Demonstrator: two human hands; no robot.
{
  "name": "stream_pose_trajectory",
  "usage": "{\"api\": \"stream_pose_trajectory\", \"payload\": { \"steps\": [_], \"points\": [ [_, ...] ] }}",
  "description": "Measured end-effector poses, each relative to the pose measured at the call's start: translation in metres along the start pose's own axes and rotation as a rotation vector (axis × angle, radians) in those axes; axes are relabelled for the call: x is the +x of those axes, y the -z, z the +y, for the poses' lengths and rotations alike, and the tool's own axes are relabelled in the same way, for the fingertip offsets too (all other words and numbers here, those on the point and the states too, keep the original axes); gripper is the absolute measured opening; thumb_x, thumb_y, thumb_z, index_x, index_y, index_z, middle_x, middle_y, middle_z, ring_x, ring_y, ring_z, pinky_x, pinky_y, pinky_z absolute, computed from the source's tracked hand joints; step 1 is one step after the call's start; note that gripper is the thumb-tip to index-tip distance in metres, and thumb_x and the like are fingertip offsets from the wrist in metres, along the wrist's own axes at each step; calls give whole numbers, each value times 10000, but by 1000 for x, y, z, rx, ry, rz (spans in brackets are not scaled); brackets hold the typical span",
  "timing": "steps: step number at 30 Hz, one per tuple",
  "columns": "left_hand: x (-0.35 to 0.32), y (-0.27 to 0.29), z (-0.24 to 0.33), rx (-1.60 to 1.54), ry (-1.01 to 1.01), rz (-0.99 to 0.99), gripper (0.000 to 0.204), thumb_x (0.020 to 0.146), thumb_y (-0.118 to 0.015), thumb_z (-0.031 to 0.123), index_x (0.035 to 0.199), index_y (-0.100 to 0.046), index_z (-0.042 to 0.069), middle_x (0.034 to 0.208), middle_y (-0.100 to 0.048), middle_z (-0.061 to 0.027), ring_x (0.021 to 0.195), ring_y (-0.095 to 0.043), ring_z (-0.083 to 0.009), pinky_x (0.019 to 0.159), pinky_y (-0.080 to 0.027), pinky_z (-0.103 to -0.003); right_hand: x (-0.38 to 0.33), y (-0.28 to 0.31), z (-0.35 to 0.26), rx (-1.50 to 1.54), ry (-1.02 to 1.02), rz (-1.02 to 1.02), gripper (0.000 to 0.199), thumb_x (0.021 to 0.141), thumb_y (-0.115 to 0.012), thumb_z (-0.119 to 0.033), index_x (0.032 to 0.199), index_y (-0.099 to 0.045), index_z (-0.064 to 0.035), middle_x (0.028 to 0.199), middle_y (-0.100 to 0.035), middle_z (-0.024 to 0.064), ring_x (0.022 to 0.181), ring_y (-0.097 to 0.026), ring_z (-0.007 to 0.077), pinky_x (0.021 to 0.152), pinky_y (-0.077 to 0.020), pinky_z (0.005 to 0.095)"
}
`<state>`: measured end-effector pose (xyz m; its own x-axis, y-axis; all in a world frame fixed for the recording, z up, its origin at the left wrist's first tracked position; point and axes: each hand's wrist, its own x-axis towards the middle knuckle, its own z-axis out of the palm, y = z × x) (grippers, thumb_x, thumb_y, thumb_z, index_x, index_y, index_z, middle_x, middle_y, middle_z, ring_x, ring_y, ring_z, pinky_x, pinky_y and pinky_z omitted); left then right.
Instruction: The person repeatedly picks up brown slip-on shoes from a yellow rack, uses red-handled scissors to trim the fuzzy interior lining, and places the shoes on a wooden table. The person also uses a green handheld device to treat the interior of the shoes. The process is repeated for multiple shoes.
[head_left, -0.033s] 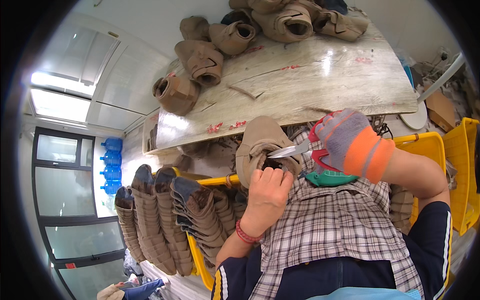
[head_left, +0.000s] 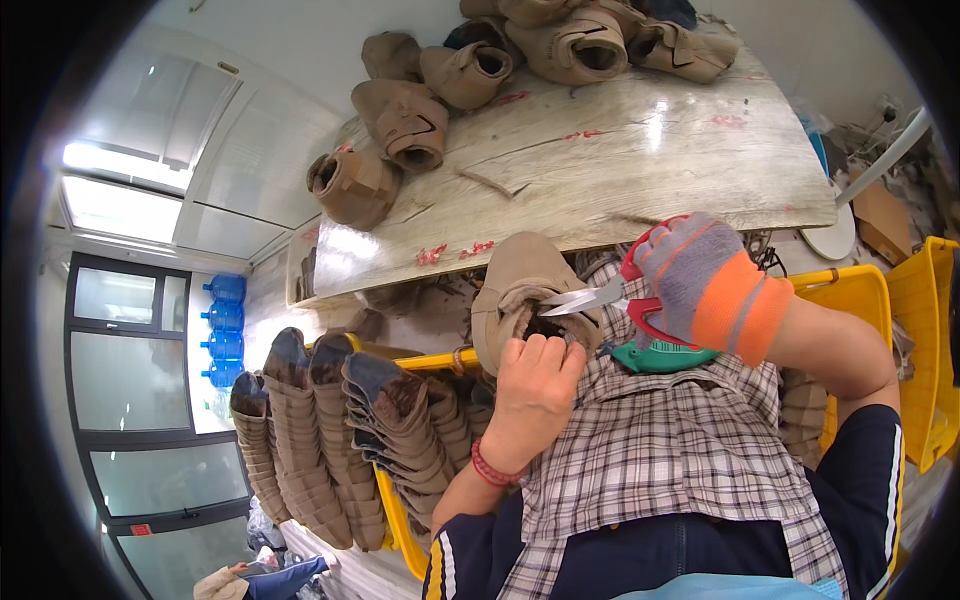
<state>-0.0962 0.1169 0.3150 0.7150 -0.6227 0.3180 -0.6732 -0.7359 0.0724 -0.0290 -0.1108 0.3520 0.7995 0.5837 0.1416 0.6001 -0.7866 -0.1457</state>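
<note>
A tan shoe upper with a brown fuzzy lining lies against my lap, its opening facing me. My left hand, bare with a red bracelet, is closed on the near rim of that opening. My right hand, in a grey and orange glove, is wrapped round the red handles of scissors. The blades are parted slightly, with their tips over the upper's opening. Just below the scissors, a green plastic thing rests on my plaid apron; I cannot make out its kind.
Several tan uppers stand on the worn table ahead. Stacked uppers fill the left side by a yellow crate. More yellow crates stand at right. Another person is at lower left.
The scissor blades have parted a little, and my right hand has shifted slightly. My left hand and the shoe upper stay in place.
</note>
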Motion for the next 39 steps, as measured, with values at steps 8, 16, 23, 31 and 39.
{"api": "stream_pose_trajectory", "payload": {
  "steps": [8, 16, 23, 31, 39],
  "points": [
    [-22, 48, -35, 165, 205, 172, 109, 748, -557, 41, 850, -593, 58, 775, -503, -63, 750, -500, -243, 677, -366, -371, -10, -5, 22, 189, -170, 302, 303, 635, -759, -286, 843, -642, -98, 825, -671, 83, 775, -648, 291, 675, -518, 389],
    [20, 157, -193, 722, 308, 567, 61, 794, -600, 92, 847, -584, 67, 785, -507, -83, 800, -497, -281, 699, -355, -402, -57, -70, 83, 139, -661, 97, 372, 705, -770, -325, 961, -657, -80, 801, -684, 139, 747, -663, 332, 654, -519, 392],
    [81, 122, -377, 666, 582, 240, 216, 776, -692, 198, 968, -676, 99, 1006, -601, -82, 1023, -528, -274, 885, -401, -425, -41, -97, 83, 353, -701, 106, 410, 728, -775, -309, 1023, -654, -51, 845, -695, 161, 768, -684, 292, 686, -525, 371],
    [128, 134, -392, 311, 791, 62, 407, 708, -742, 309, 1059, -695, 107, 1386, -435, -212, 1311, -367, -351, 1054, -334, -476, -42, -103, 98, 188, -756, -6, 294, 776, -679, -322, 945, -677, -81, 809, -685, 147, 773, -660, 334, 693, -515, 413],
    [120, 91, -386, 424, 719, -31, 445, 699, -756, 277, 1085, -650, 82, 1376, -423, -246, 1286, -377, -399, 1063, -336, -497, -23, -118, 86, 204, -750, -33, 302, 779, -676, -360, 946, -676, -108, 764, -679, 145, 718, -658, 341, 667, -514, 420]
  ]
}}
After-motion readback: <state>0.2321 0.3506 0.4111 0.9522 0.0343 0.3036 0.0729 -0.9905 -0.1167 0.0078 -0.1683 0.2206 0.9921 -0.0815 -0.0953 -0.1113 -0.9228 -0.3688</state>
